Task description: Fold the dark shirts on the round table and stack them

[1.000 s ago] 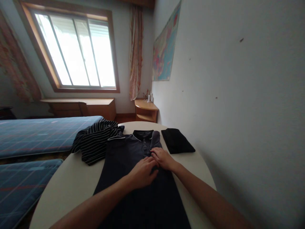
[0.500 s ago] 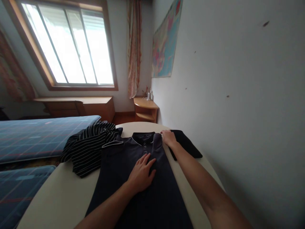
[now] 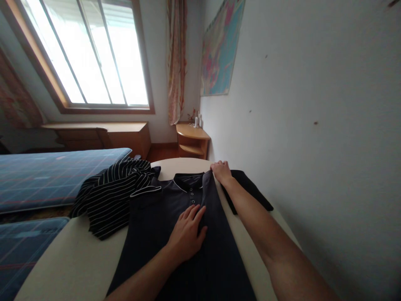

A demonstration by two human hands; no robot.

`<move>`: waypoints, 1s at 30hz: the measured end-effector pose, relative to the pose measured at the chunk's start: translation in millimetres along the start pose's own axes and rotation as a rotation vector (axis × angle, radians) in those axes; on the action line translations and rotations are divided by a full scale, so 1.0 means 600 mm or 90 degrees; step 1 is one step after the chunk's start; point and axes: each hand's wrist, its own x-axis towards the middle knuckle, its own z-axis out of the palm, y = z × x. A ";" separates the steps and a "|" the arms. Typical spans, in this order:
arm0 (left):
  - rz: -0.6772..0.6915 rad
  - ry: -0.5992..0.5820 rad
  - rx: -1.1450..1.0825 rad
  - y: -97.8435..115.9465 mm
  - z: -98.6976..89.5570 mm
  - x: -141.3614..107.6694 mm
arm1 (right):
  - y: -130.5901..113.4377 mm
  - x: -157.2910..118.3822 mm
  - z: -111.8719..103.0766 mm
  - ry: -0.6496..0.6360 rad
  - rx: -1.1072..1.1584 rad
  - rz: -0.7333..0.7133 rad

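Observation:
A dark navy polo shirt (image 3: 163, 234) lies front up on the round cream table (image 3: 78, 259), its collar at the far end and its lower part running out of view. My left hand (image 3: 188, 234) rests flat on the chest just below the buttons, fingers spread. At the shirt's right shoulder, my right hand (image 3: 221, 170) is closed on the fabric, which is drawn up in a fold beside the collar. The left sleeve, edged in white, lies folded over the shirt near the striped garment.
A crumpled black-and-white striped garment (image 3: 109, 196) lies at the table's left. A folded black cloth (image 3: 250, 190) is under my right forearm, near the wall (image 3: 297, 167). Blue plaid mattresses (image 3: 56, 175) stand left; a corner shelf (image 3: 192, 131) is beyond the table.
My right hand has moved slightly up and away, pulling the shoulder fabric with it into a longer fold. My left hand remains on the shirt. The view has shifted a little.

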 end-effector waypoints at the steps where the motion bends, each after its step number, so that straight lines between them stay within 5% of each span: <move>1: 0.001 0.003 -0.001 0.000 0.000 0.001 | -0.005 0.000 0.001 0.006 -0.002 0.000; 19: -0.010 0.002 0.004 -0.001 0.002 0.005 | -0.059 -0.010 0.028 0.006 0.121 0.091; 26: -0.014 0.002 0.044 0.001 0.003 0.006 | -0.103 -0.080 0.036 0.095 0.153 0.074; 30: -0.019 -0.005 0.070 0.002 0.008 0.009 | -0.137 -0.149 0.039 0.040 0.197 -0.022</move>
